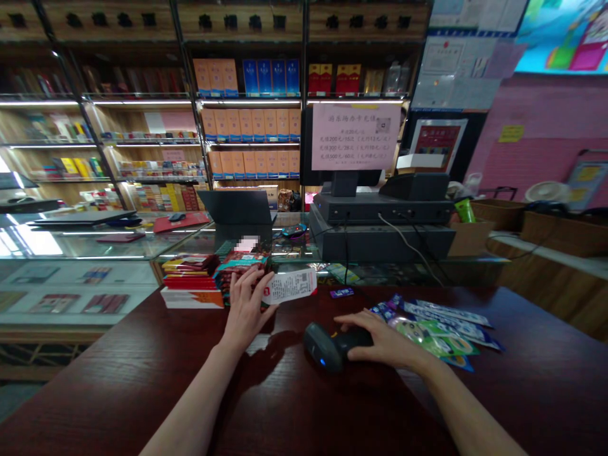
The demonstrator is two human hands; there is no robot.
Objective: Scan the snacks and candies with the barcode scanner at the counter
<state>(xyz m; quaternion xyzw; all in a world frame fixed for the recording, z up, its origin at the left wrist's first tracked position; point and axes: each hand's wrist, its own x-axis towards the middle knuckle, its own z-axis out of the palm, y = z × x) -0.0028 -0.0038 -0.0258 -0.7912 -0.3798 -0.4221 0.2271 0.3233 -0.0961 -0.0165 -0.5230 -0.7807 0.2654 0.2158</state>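
Observation:
My left hand (247, 304) is at a stack of brown and teal snack packets (242, 258), its fingers over their front. Between its thumb and index finger is a flat white packet (294, 285) with printed text and a code, sticking out to the right. My right hand (380, 339) is closed around the handle of a black barcode scanner (325, 347). The scanner is low over the dark wooden table, its head pointing left and a blue light showing; whether it touches the wood I cannot tell. Right of that hand lie green packets (434, 335) and long blue-white packets (451, 316).
Red and yellow packets (190, 272) are piled on a white-orange box (190, 297) at left. A small purple packet (342, 292) lies near the table's back edge. Behind stand a glass counter, a cash drawer (380, 244) with cables, and a monitor bearing a pink notice (355, 136).

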